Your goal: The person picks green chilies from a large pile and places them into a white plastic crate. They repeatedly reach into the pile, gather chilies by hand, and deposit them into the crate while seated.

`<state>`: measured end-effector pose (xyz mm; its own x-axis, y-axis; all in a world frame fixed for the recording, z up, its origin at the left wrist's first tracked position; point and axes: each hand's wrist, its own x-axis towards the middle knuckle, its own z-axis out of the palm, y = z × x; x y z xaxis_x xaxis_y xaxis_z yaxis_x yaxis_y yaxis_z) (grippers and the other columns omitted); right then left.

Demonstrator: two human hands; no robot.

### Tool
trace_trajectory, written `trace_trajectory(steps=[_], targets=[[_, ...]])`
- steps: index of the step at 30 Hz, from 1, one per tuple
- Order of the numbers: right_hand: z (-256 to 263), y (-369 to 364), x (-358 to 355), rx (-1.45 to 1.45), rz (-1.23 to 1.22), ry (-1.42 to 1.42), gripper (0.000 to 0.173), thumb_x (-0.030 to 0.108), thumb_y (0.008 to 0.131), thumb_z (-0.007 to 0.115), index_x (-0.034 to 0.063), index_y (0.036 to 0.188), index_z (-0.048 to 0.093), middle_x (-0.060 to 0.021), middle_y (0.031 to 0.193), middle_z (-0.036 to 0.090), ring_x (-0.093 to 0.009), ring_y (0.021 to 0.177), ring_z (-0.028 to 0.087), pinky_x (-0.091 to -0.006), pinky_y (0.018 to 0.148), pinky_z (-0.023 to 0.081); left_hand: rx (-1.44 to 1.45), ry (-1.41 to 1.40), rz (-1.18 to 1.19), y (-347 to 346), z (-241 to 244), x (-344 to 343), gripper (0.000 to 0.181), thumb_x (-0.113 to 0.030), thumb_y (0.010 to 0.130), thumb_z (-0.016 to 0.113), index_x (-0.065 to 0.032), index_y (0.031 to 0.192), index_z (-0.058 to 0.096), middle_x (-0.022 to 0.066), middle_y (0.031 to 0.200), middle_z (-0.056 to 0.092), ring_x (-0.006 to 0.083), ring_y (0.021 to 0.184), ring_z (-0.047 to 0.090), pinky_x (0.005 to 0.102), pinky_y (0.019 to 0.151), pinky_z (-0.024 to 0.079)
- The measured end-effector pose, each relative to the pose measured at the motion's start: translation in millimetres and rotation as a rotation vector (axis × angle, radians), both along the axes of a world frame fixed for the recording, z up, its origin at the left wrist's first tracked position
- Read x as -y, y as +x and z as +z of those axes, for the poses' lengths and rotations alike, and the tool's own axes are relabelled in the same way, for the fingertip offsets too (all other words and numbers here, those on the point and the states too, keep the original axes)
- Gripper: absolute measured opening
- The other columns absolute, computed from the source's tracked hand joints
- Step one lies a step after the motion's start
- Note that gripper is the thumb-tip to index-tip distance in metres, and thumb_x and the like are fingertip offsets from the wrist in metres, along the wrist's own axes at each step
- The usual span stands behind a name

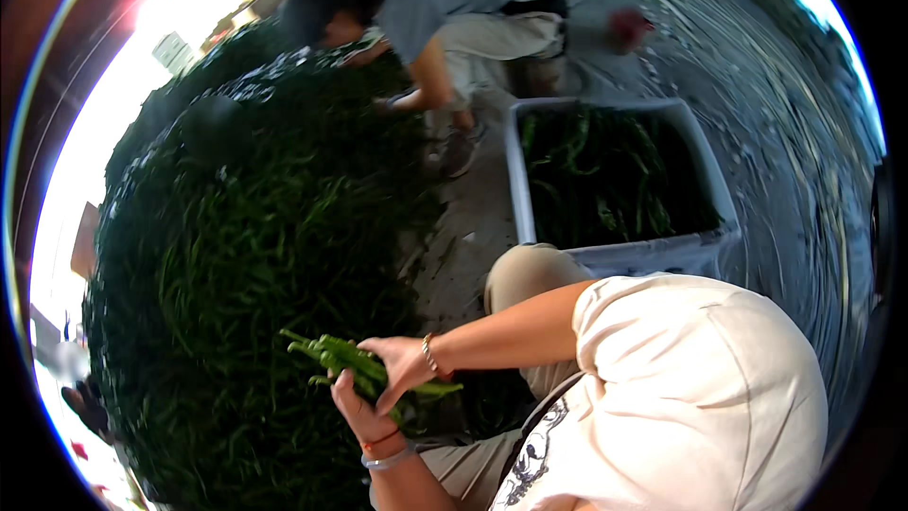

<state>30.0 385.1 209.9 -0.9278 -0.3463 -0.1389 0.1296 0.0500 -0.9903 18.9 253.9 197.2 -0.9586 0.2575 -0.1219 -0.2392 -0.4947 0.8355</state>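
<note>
A bunch of long green chili peppers (352, 360) is gathered between my two hands, stems pointing to the left. My right hand (404, 367), with a beaded bracelet at the wrist, grips the bunch from above. My left hand (360, 408), wearing a red string and a pale bangle, supports it from below, with the thumb up against the peppers. Some of the bunch is hidden by my fingers. Under and beyond both hands spreads a large heap of green peppers (262, 277), dark in the shade.
A white crate (521, 177) lined at its near side and filled with green peppers (603, 177) stands beyond my bent knee (535, 273). Another person (454, 7) bends over the heap's far side, arms reaching into it. Plastic sheeting (780, 128) covers the ground at right.
</note>
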Motion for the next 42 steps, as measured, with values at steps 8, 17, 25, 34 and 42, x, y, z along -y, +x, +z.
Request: trace_trajectory(steps=[8,17,25,34,42], targets=[[38,13,-71,-0.188,-0.224,-0.221,0.076,0.018,0.042,0.074,-0.0025,0.108,0.042,-0.0133,0.091,0.056,-0.021,0.088,0.053,-0.0281,0.076,0.042,-0.208,-0.337,-0.164,8,81,-81,0.041,-0.031,0.08,0.048,-0.003,0.11,0.045,0.0053,0.102,0.051,0.0162,0.094,0.049,0.0292,0.08,0.039],[29,94,-293,-0.259,-0.765,-0.576,0.047,0.01,0.058,0.073,0.0015,0.098,0.05,-0.0052,0.084,0.055,-0.014,0.075,0.053,-0.0272,0.069,0.043,-0.136,-0.269,-0.376,4,96,-207,0.051,-0.027,0.082,0.05,-0.008,0.124,0.03,0.0067,0.115,0.046,0.0176,0.103,0.044,0.0301,0.086,0.033],[-76,262,-553,0.075,-1.828,0.809,0.071,0.025,0.045,0.073,-0.0006,0.105,0.045,-0.0175,0.097,0.054,-0.028,0.09,0.053,-0.0333,0.077,0.043,0.103,-0.632,0.085,-55,23,-117,0.04,-0.017,0.077,0.051,-0.0025,0.112,0.04,0.0132,0.106,0.049,0.0288,0.1,0.045,0.0391,0.085,0.037],[-183,235,-602,1.002,-1.545,0.889,0.088,0.009,0.066,0.061,0.0224,0.132,0.004,-0.0221,0.126,0.029,-0.036,0.112,0.036,-0.0438,0.088,0.036,0.221,-1.139,0.273,-50,16,-33,0.052,-0.022,0.079,0.048,-0.0053,0.124,0.028,0.0157,0.115,0.043,0.0301,0.101,0.045,0.0395,0.082,0.04],[-190,231,-622,0.959,-1.399,0.922,0.092,0.023,0.064,0.066,0.021,0.132,0.004,-0.02,0.129,0.024,-0.037,0.117,0.027,-0.0422,0.094,0.03,0.203,-1.141,0.437,-29,25,-31,0.054,-0.01,0.073,0.059,0.0024,0.119,0.033,0.0184,0.103,0.05,0.0252,0.086,0.053,0.034,0.075,0.045]])
